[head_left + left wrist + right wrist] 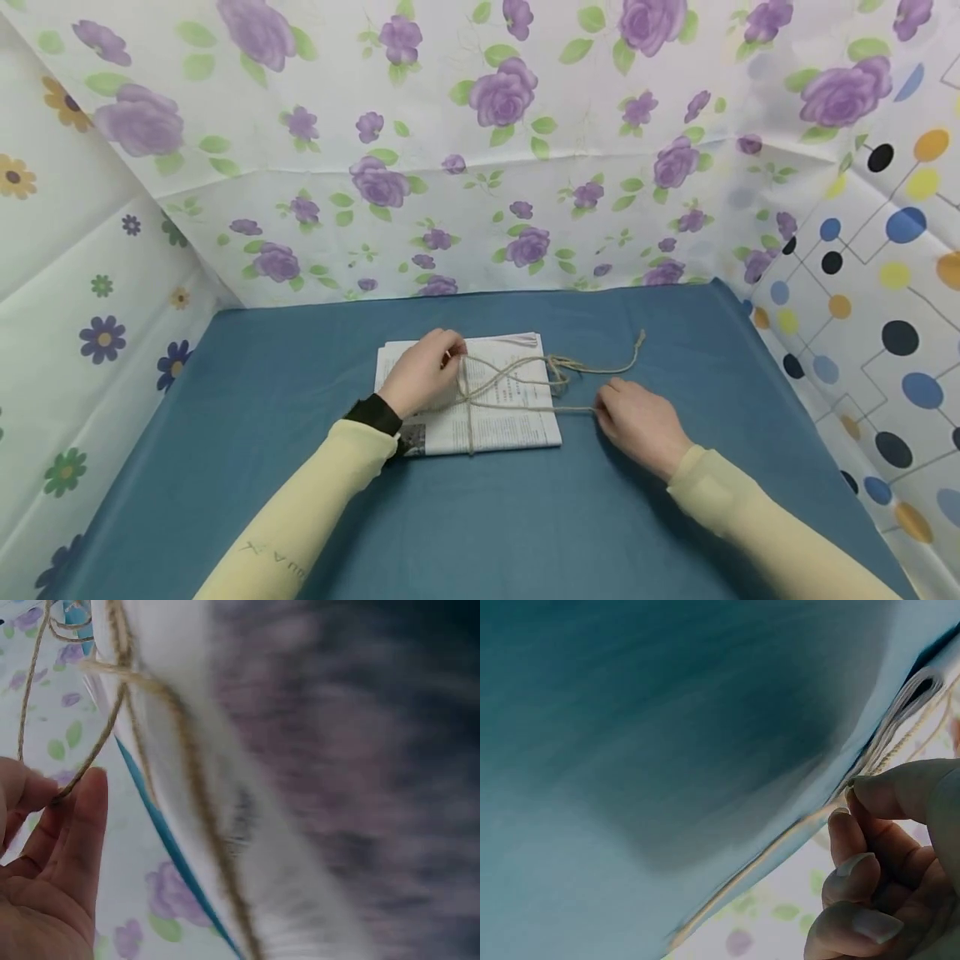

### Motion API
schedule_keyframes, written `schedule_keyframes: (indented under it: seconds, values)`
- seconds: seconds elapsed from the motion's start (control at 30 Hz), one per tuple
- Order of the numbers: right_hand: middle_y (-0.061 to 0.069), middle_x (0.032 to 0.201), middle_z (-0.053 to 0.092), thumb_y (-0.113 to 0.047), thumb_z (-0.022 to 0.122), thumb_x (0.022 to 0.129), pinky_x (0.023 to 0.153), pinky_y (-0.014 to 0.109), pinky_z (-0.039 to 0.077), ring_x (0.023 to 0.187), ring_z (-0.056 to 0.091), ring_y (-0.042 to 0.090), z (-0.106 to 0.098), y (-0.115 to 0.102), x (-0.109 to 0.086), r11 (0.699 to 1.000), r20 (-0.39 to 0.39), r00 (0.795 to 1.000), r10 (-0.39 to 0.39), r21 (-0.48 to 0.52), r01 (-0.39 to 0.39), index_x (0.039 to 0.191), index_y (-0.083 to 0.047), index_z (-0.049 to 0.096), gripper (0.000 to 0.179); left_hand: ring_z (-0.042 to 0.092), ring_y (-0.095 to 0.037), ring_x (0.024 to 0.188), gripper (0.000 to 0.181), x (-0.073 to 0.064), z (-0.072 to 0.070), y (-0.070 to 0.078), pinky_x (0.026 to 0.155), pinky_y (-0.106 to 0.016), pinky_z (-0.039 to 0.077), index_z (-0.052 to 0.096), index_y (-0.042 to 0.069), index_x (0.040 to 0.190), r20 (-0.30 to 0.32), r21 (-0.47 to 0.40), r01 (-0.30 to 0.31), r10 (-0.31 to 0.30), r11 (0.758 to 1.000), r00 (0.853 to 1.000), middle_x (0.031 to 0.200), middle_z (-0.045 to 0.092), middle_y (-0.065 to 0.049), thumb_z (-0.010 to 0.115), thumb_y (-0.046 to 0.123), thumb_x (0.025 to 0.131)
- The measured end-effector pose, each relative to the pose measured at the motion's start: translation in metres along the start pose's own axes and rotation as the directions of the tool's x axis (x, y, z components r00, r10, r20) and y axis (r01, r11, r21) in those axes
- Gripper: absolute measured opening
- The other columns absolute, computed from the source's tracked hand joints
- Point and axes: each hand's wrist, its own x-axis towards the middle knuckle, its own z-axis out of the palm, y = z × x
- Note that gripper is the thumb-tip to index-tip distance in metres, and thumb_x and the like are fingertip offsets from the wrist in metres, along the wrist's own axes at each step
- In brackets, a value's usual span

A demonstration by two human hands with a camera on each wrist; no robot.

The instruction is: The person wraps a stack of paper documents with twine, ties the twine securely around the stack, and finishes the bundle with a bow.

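Observation:
A folded stack of newspaper point(517, 429) lies on the table with jute twine point(471, 429) passed around it and crossing on top. My left hand point(423, 373) is over the left half of the stack; in the left wrist view its thumb and fingers pinch a strand of twine point(94, 754). Just right of the stack, my right hand point(643, 423) holds another strand, drawn nearly straight across the paper. The right wrist view shows that pinch between thumb and forefinger, with twine point(757, 859) running on past it. The left hand hides part of the crossing.
A loose looped end of twine point(600, 369) lies on the blue tablecloth point(262, 400) beyond the right hand. Flower-print sheeting point(480, 192) rises behind the table, and a dotted sheet point(900, 333) stands along the right side.

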Motion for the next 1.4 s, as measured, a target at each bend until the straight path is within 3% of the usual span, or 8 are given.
schedule_keyframes:
  seconds: [0.17, 0.4, 0.53, 0.67, 0.83, 1.03, 1.2, 1.4]
  values:
    - [-0.002, 0.079, 0.058, -0.013, 0.074, 0.093, 0.055, 0.037, 0.051, 0.067, 0.057, 0.015, -0.007, 0.027, -0.016, 0.997, -0.032, 0.997, 0.071, -0.010, -0.071, 0.089, -0.014, 0.070, 0.006, 0.059, -0.015, 0.089, 0.011, -0.011, 0.000, -0.009, 0.079, -0.038, 0.051, 0.070, 0.013, 0.107, 0.074, -0.020, 0.077, -0.075, 0.997, 0.994, 0.104, 0.062, -0.001, 0.059, 0.016, 0.103]
    - [0.001, 0.079, 0.059, -0.012, 0.075, 0.091, 0.056, 0.040, 0.051, 0.066, 0.057, 0.017, -0.012, 0.051, -0.033, 0.987, -0.044, 0.987, 0.157, -0.027, -0.158, 0.087, -0.011, 0.069, 0.008, 0.060, -0.016, 0.091, 0.011, -0.016, 0.008, -0.010, 0.083, -0.038, 0.051, 0.073, 0.014, 0.109, 0.127, 0.028, 0.063, -0.066, 0.998, 0.990, 0.104, 0.063, -0.001, 0.067, 0.018, 0.100]
    - [0.001, 0.077, 0.058, -0.010, 0.076, 0.090, 0.055, 0.041, 0.051, 0.065, 0.056, 0.018, -0.011, 0.057, -0.042, 0.982, -0.028, 0.982, 0.185, -0.035, -0.186, 0.085, -0.011, 0.069, 0.008, 0.062, -0.021, 0.101, 0.024, -0.015, 0.012, -0.003, 0.087, -0.040, 0.051, 0.072, 0.011, 0.122, 0.106, 0.058, 0.009, -0.015, 0.998, 0.994, 0.115, 0.065, -0.006, 0.066, 0.017, 0.100]
    - [0.002, 0.079, 0.059, -0.009, 0.077, 0.088, 0.057, 0.042, 0.052, 0.067, 0.058, 0.020, -0.012, 0.056, -0.041, 0.981, -0.016, 0.982, 0.188, -0.041, -0.188, 0.088, -0.009, 0.070, 0.007, 0.061, -0.026, 0.109, 0.027, -0.008, 0.017, 0.010, 0.093, -0.043, 0.050, 0.072, 0.011, 0.127, 0.114, 0.100, -0.119, 0.108, 0.988, 0.988, 0.119, 0.066, -0.007, 0.067, 0.015, 0.101]
    - [0.008, 0.095, 0.064, -0.012, 0.074, 0.090, 0.064, 0.046, 0.054, 0.084, 0.063, 0.028, -0.015, 0.033, -0.022, 0.995, -0.103, 0.990, 0.097, -0.016, -0.099, 0.102, -0.005, 0.072, 0.014, 0.061, -0.026, 0.114, 0.026, 0.007, 0.027, 0.030, 0.102, -0.043, 0.047, 0.074, 0.013, 0.126, 0.163, 0.184, -0.255, 0.227, 0.949, 0.960, 0.121, 0.069, -0.005, 0.068, 0.014, 0.101]
    - [0.003, 0.106, 0.069, -0.008, 0.073, 0.092, 0.076, 0.043, 0.057, 0.094, 0.067, 0.023, -0.006, -0.020, 0.010, 0.981, -0.176, 0.972, -0.156, 0.083, 0.173, 0.109, -0.011, 0.075, 0.017, 0.063, -0.024, 0.113, 0.027, 0.022, 0.042, 0.047, 0.097, -0.037, 0.049, 0.075, 0.014, 0.125, 0.206, 0.276, -0.371, 0.323, 0.887, 0.924, 0.120, 0.072, -0.002, 0.067, 0.009, 0.100]
    - [0.000, 0.116, 0.070, -0.012, 0.070, 0.099, 0.085, 0.036, 0.056, 0.102, 0.069, 0.016, 0.011, -0.053, 0.022, 0.912, -0.080, 0.935, -0.346, 0.204, 0.355, 0.122, -0.013, 0.073, 0.023, 0.065, -0.022, 0.105, 0.024, 0.029, 0.049, 0.051, 0.092, -0.034, 0.050, 0.077, 0.014, 0.120, 0.204, 0.247, -0.374, 0.329, 0.894, 0.922, 0.115, 0.075, -0.001, 0.069, 0.008, 0.098]
    - [-0.003, 0.102, 0.064, -0.014, 0.073, 0.097, 0.074, 0.028, 0.054, 0.086, 0.063, 0.009, 0.020, -0.061, 0.024, 0.911, -0.047, 0.946, -0.322, 0.256, 0.323, 0.113, -0.014, 0.075, 0.016, 0.063, -0.021, 0.094, 0.020, 0.028, 0.050, 0.045, 0.083, -0.034, 0.051, 0.078, 0.013, 0.115, 0.200, 0.213, -0.355, 0.315, 0.911, 0.928, 0.106, 0.071, -0.003, 0.064, 0.007, 0.102]
